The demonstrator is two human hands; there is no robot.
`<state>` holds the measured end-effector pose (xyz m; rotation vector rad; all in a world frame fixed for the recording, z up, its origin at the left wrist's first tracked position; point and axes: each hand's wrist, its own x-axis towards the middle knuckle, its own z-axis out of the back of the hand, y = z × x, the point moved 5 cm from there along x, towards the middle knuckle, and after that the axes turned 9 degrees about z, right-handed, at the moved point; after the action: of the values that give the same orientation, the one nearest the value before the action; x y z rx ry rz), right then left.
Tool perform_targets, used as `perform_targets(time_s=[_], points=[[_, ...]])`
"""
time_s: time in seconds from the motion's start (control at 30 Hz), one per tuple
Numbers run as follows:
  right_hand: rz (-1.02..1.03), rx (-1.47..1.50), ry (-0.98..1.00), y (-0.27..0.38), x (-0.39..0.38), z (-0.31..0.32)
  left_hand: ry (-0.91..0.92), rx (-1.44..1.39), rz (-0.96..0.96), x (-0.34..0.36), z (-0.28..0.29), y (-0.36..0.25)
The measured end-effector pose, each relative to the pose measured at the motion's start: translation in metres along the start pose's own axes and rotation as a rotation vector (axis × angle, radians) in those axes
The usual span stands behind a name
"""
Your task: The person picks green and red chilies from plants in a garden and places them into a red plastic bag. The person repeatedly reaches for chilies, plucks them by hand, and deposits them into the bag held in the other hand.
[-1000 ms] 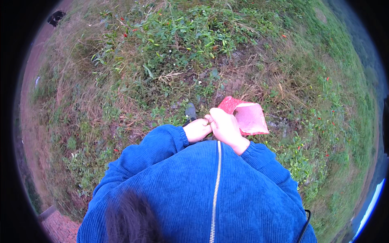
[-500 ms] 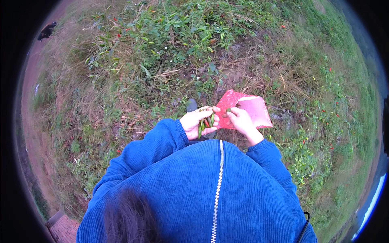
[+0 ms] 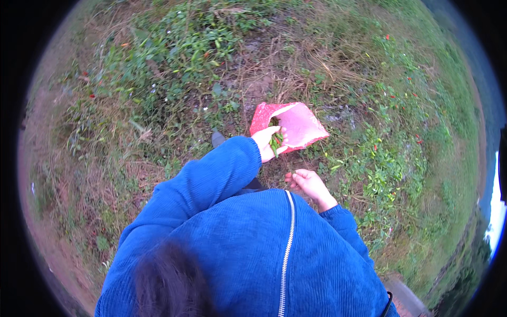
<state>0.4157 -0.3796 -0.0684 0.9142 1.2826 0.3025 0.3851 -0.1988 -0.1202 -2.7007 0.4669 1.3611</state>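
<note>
Left hand (image 3: 266, 145) clasps peppers (image 3: 277, 139) at the bag's (image 3: 305, 128) edge, likely emptying, which calls for tipping. Right hand (image 3: 309, 185) curled, contents unclear.

A small bunch of slender chili peppers (image 3: 275, 141) lies in the cupped left hand (image 3: 266, 143), mostly green with a little orange-red among them. They are smooth and narrow, gathered loosely together, the lowest with its end pointing down toward the wearer; the thumb and fingers partly cover them, so their number cannot be told. Just beyond, overlapped by that hand, is a bag (image 3: 303, 124), red with pale speckles outside and plain light pink inside. Its mouth gapes wide, the pink wall spread toward the right, the rim uneven and whitish. Dark green shapes show within its shadowed left part, too unclear to identify.
</note>
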Motion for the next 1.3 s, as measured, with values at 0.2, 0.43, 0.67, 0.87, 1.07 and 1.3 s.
perform_targets(time_s=[0.2, 0.43, 0.67, 0.87, 1.07, 1.3], points=[[-0.039, 0.081, -0.106, -0.021, -0.028, 0.004, -0.116, 0.122, -0.033, 0.084, -0.025, -0.023], [-0.041, 0.222, -0.200, -0.027, -0.033, 0.012, -0.232, 0.380, -0.148, 0.055, 0.000, -0.044], [0.147, -0.679, -0.256, -0.074, -0.011, 0.050, -0.048, 0.436, -0.266, -0.110, 0.041, -0.056], [-0.396, -1.241, 0.297, -0.130, 0.013, 0.068, -0.341, 0.753, -0.468, -0.277, 0.149, -0.052], [0.166, -1.363, 0.228, 0.012, 0.098, 0.020, -1.266, 1.886, 0.121, -0.401, 0.227, -0.015], [0.923, -0.739, 0.166, 0.233, 0.153, -0.138, -0.761, 0.409, -0.948, -0.383, 0.234, -0.159]])
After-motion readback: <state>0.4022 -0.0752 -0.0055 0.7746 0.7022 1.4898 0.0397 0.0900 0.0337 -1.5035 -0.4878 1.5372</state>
